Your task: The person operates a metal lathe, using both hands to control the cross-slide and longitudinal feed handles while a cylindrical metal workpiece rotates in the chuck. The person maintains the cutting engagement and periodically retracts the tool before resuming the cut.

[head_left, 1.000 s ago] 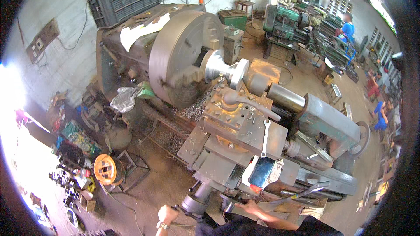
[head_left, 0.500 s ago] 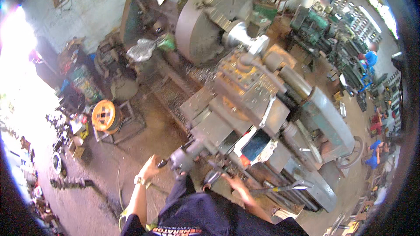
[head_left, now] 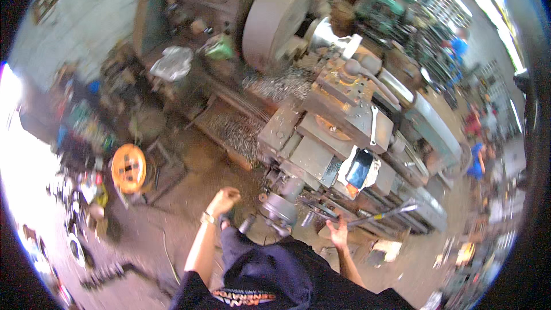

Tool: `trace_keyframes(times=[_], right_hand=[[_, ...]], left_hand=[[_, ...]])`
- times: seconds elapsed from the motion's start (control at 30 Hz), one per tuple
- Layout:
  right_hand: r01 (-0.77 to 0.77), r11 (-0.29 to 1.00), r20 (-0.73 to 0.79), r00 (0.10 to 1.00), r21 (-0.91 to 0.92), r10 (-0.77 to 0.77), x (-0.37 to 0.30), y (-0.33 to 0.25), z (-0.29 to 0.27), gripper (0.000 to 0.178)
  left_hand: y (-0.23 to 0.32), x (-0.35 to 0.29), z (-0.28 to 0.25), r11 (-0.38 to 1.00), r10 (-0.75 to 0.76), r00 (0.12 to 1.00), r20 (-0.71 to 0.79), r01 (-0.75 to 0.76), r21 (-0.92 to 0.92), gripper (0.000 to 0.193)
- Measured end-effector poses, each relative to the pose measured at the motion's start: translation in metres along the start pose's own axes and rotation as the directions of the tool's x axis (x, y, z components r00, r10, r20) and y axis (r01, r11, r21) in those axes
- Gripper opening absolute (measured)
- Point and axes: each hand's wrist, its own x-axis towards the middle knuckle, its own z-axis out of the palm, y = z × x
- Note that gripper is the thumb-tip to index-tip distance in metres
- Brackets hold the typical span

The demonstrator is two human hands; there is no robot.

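My left hand (head_left: 222, 201) hangs just left of the lathe's carriage handwheel, a round metal hub (head_left: 280, 209) with crank grips. Its fingers are curled in loosely, with nothing visible in them, and it is apart from the nearest grip (head_left: 247, 224). My right hand (head_left: 337, 232) is raised, palm partly showing, fingers apart, beside a dark lever (head_left: 319, 209) on the carriage apron; whether a fingertip touches it I cannot tell. Farther up, a large chuck (head_left: 272, 23) carries a shiny metal workpiece (head_left: 332, 39) close to the tool post (head_left: 344, 83).
A wrench (head_left: 374, 125) and a phone (head_left: 360, 167) on a white cloth rest on the carriage. Metal chips (head_left: 241, 132) fill the bed. An orange spool (head_left: 129, 168) stands on a frame at left. A long bar (head_left: 384, 214) extends right of my right hand. People in blue work far right.
My left hand has come off the handwheel's black grip, and the handwheel has turned. My right hand has opened beside the lever. The whole view has shifted.
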Motion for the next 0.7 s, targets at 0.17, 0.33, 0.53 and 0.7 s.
trace_keyframes(times=[0.17, 0.33, 0.53, 0.7], right_hand=[[-0.426, 0.904, 0.0, 0.905, 0.04, 0.426, -0.067, -0.039, 0.035, 0.081], [-0.455, 0.888, 0.02, 0.89, 0.061, 0.455, -0.151, -0.08, 0.046, 0.077], [-0.631, 0.753, -0.037, 0.761, 0.185, 0.647, -0.201, -0.111, 0.045, 0.071], [-0.458, 0.847, -0.129, 0.854, 0.269, 0.503, -0.137, -0.124, 0.058, 0.077]], left_hand=[[-0.03, 0.013, 0.021, 0.891, -0.035, 0.94, 0.34, 0.183, -0.415, 0.027], [-0.1, -0.013, 0.005, 0.894, -0.203, 0.778, 0.595, 0.395, -0.21, 0.027], [-0.209, -0.023, -0.06, 0.938, -0.163, 0.89, 0.426, 0.006, 0.347, 0.034], [-0.24, -0.007, -0.121, 0.86, -0.213, 0.925, 0.314, 0.025, 0.509, 0.034]])
